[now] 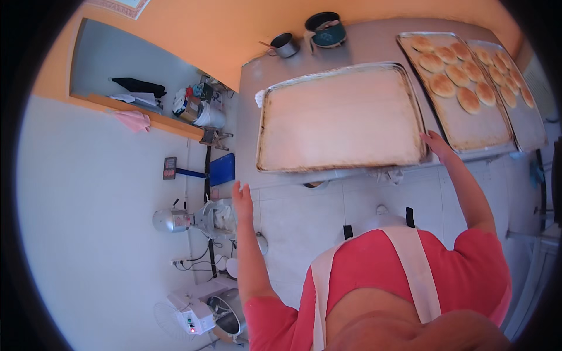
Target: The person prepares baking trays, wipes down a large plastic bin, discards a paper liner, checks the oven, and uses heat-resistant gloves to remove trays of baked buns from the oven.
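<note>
Right hand [436, 142] grips empty baking tray [342, 117] at its 3 o'clock edge; left hand [242, 199] open, holding nothing, off tabletop [374, 44].

Left hand [242, 198] open, right hand [435, 142] outstretched

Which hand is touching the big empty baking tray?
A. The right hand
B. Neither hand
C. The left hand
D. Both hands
A. The right hand rests on the corner of the empty baking tray, while the left hand hangs open in the air, apart from it.
</note>
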Motion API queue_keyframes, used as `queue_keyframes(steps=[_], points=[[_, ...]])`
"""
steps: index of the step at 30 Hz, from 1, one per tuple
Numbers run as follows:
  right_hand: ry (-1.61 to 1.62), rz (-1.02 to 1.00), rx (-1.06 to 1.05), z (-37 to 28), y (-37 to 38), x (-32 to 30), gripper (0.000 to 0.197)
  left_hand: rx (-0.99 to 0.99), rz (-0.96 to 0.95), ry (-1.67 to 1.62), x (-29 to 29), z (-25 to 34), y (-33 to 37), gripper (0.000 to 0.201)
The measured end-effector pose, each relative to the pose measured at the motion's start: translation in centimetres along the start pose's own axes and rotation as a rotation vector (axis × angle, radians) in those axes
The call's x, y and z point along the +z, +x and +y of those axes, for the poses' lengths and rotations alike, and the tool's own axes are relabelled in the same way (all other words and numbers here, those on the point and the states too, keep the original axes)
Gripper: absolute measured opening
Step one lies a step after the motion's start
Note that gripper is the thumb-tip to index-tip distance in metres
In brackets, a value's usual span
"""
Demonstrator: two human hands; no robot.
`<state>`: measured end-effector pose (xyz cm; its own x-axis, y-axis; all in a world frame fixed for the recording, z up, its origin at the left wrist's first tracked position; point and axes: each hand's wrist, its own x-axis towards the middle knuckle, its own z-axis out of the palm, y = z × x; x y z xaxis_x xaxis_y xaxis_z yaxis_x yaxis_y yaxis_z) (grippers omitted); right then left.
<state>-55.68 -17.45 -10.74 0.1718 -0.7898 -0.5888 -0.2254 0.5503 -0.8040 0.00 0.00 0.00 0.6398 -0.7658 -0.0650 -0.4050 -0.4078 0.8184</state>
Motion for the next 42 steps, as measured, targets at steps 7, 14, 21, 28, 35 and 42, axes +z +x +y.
queue_keyframes(steps=[7, 14, 21, 28, 35, 42], points=[[-0.067, 0.281, -0.004, -7.8, 2.2, -1.0, 0.042, 0.209, 0.003, 0.227, 10.9, 5.9, 21.3, 0.053], [0.170, 0.404, 0.163, -4.7, -2.7, 0.2, 0.035, -0.170, -0.233, 0.038, 23.8, 8.6, 34.9, 0.054], [0.226, 0.530, 0.265, -3.1, -5.4, 3.9, 0.045, 0.182, -0.299, -0.404, 26.6, 6.6, 46.5, 0.024], [0.191, 0.531, 0.210, -0.4, -6.1, 2.2, 0.046, -0.102, -0.408, -0.424, 23.2, 15.7, 41.4, 0.051], [0.153, 0.469, 0.216, -0.7, -6.1, 2.9, 0.045, 0.562, -0.649, 0.449, 15.6, -0.1, 32.9, 0.058], [0.239, 0.505, 0.253, 1.9, -8.2, 2.7, 0.042, 0.873, -0.628, 0.753, 15.1, 2.8, 26.7, 0.057]])
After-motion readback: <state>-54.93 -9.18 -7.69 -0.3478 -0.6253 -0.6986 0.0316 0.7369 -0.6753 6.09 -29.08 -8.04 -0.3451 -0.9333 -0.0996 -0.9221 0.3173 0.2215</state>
